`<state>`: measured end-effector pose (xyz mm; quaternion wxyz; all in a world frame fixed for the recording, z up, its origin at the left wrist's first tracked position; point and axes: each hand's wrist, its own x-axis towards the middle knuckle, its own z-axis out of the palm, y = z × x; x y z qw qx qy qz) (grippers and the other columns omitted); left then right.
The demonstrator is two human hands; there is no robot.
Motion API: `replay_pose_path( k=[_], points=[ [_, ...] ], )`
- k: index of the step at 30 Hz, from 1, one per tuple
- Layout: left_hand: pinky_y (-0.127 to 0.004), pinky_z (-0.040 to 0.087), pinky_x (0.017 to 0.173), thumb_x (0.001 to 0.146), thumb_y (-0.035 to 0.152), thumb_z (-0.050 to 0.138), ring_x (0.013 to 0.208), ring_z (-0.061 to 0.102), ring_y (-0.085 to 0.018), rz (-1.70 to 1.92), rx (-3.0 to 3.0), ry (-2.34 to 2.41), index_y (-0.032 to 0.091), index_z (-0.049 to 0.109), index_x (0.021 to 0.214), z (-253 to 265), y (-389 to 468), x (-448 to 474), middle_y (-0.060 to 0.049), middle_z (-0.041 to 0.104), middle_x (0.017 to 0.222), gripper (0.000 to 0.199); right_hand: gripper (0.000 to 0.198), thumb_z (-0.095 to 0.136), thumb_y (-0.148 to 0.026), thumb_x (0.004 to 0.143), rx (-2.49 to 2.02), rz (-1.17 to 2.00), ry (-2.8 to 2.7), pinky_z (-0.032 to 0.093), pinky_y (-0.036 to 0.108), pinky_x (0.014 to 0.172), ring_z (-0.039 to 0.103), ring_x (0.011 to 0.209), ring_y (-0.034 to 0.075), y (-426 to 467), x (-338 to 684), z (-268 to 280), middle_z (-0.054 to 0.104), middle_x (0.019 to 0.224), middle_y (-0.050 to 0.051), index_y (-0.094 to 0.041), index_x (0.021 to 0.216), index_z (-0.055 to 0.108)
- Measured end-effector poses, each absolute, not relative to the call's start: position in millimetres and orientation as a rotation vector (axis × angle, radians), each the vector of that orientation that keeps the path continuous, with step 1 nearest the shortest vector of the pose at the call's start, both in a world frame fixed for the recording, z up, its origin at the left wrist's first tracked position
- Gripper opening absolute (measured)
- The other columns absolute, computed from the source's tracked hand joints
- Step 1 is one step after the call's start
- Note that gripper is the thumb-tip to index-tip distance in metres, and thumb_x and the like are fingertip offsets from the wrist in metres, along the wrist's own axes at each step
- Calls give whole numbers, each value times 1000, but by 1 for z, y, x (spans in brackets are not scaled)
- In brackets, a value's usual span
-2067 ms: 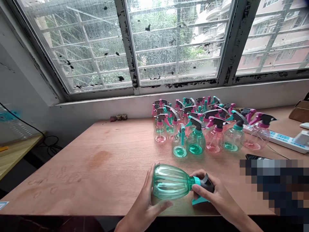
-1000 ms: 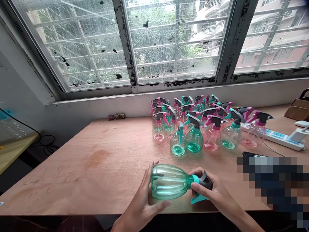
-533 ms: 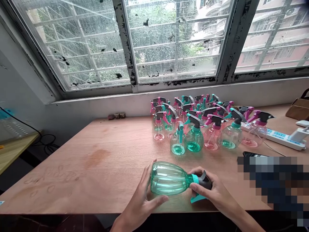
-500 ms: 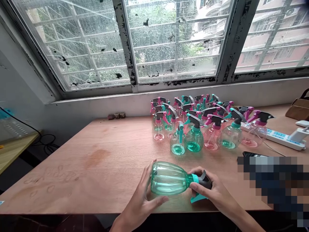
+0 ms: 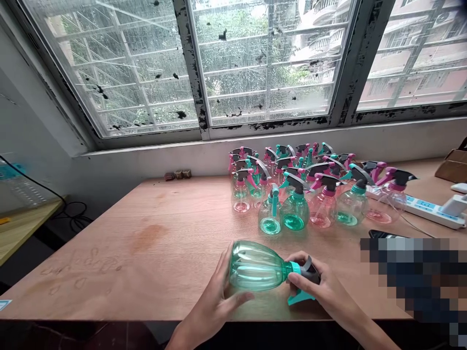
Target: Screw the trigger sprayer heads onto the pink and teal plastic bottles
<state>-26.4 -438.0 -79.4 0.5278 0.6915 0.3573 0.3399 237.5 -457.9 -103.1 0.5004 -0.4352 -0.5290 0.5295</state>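
A clear green spray bottle (image 5: 257,266) lies sideways above the front of the wooden table, its base to the left. My left hand (image 5: 221,294) cups the base, with the fingers behind it and the thumb below. Around the turquoise collar and dark grey spray head, my right hand (image 5: 317,279) is closed, the thumb resting by the neck. The turquoise trigger (image 5: 301,297) points down beneath my right hand. Just beyond stand several upright spray bottles, among them a green one (image 5: 295,214) and a pink one (image 5: 323,210).
The wooden table (image 5: 109,253) runs back to a wall under barred windows. At the right lie a white power strip (image 5: 430,209), a dark phone (image 5: 386,234) and a brown bag (image 5: 452,165). Small brown blocks (image 5: 178,174) sit against the wall. A pixelated patch covers the lower right.
The bottle's base end has risen slightly in my hands, and the view has shifted a little. Both hands keep the same hold.
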Motion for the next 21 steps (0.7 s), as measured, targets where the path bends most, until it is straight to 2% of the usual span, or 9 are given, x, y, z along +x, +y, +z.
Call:
replay_pose_path(
  k=[4,9,14,18,21],
  points=[
    [-51,11,125,98,37,56,152,16,-32,847,1644,869,38,6,156,-87,-439,-28,-2,14,167,77,30,72,-45,84,-1068,1261,-1299,53,34,63,66,64,20,-457,238,-105,68,68,-1,-19,99,65],
    [-52,11,125,87,36,74,152,12,-34,801,1595,855,34,-5,156,-92,-436,-30,-4,6,168,105,30,72,-44,84,-1076,1241,-1325,52,35,64,66,64,21,-458,237,-105,67,66,-1,-19,100,65],
    [-50,23,123,92,35,68,150,21,-33,774,1549,793,32,13,157,-85,-434,-30,-6,25,164,85,30,72,-44,85,-1088,1225,-1329,53,34,65,66,64,20,-458,235,-104,67,67,-1,-19,99,66],
    [-51,13,125,91,32,68,153,11,-31,787,1595,816,37,5,156,-85,-435,-31,-2,10,168,91,31,72,-46,84,-1104,1225,-1289,55,35,66,66,65,21,-457,235,-105,66,67,-1,-19,98,65],
    [-51,9,125,93,31,65,153,8,-29,785,1601,794,41,0,155,-87,-435,-31,1,7,168,91,31,72,-46,84,-1103,1217,-1285,55,34,65,66,64,20,-456,235,-106,66,67,-2,-19,98,64]
  ],
)
